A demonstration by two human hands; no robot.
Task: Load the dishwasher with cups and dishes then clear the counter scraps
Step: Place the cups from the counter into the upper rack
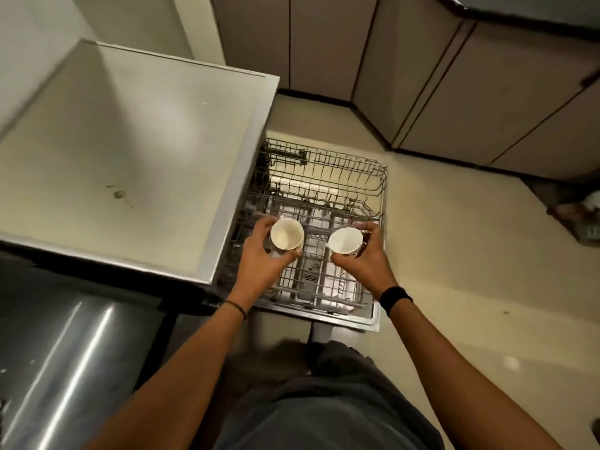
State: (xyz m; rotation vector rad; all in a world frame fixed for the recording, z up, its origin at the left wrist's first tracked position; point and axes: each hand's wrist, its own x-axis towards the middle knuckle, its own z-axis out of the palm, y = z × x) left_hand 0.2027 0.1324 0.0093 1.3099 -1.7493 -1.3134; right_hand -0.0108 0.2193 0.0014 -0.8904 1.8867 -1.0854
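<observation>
"Cream inside, both of them?"

"Yes. My left hand is wrapped round the side of the left cup. My right hand grips the right cup the same way, fingers curled about its patterned wall. Neither hand has a finger to spare."

"Where are they?"

"In the air above the pulled-out wire rack of the dishwasher, over its near half. The left cup is toward the rack's left edge, close by the countertop. The right cup is toward the right edge. The two are apart, and I judge neither touches the wire yet."

"Which way do they point?"

"Mouths up at me, so each long axis runs roughly straight up and down. The right one leans a little, its mouth tipped toward the left cup, which is why I see some of its outside. Handles I can't make out for sure."

"So what's the trick?"

"Turn each over before it goes down: roll the wrist until the mouth faces the wire, so water drains. I'd set one at a time, with the rim settled between the tines and not perched on top. I'd leave a gap so they don't knock together, and keep my grip until the rim sits steady. I'd use the side rows and leave the middle for dishes."
</observation>
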